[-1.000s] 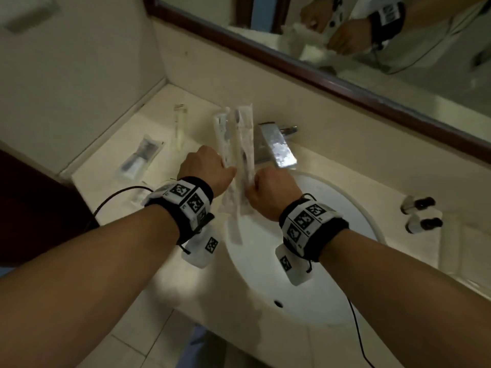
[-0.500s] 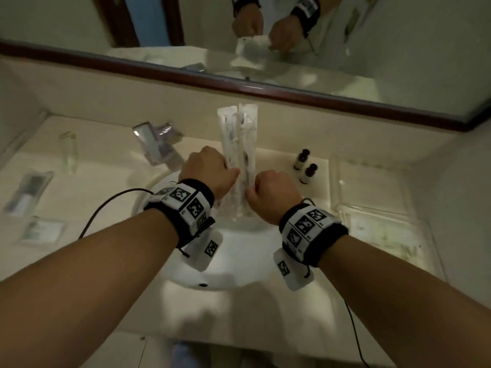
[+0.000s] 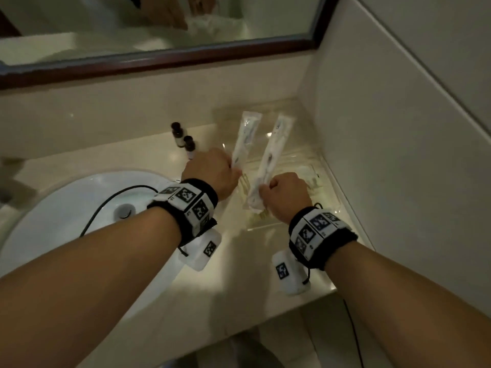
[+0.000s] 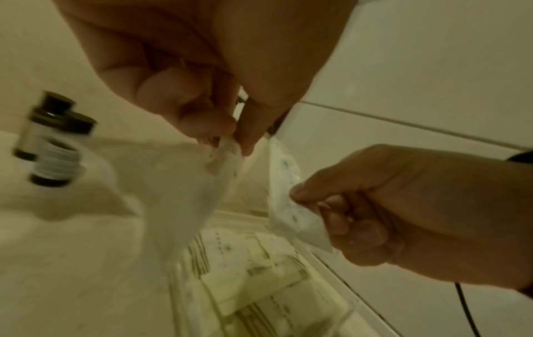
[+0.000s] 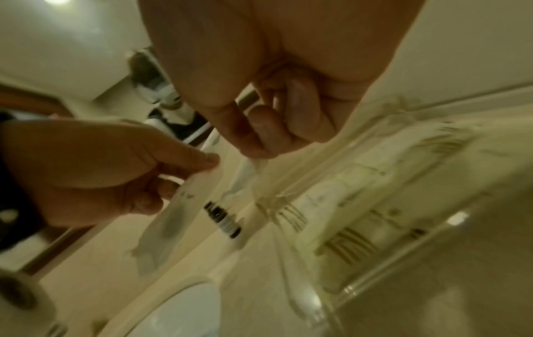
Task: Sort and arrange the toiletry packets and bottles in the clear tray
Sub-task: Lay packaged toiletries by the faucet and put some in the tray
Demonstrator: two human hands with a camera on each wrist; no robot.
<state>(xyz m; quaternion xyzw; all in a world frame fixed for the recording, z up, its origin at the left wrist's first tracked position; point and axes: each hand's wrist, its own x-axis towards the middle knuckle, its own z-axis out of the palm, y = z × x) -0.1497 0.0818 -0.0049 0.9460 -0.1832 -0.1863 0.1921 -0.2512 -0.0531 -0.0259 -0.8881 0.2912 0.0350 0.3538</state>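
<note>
Left hand (image 3: 210, 171): fingers curled, pinching the lower end of a long white packet (image 3: 245, 139) that tilts up and away over the tray's left edge.
Right hand (image 3: 285, 196): fingers curled around the lower end of a second long packet (image 3: 271, 158), also tilted up, apart from the first.
Clear tray (image 3: 325, 166): sits on the desk (image 3: 247, 264) in the corner by the wall, below both packets, with flat cream sachets (image 4: 253, 273) lying inside.
Bottles (image 3: 183, 140): two small dark-capped ones stand together on the desk, left of the tray.
Sink (image 3: 66, 208): white basin left of the hands.
</note>
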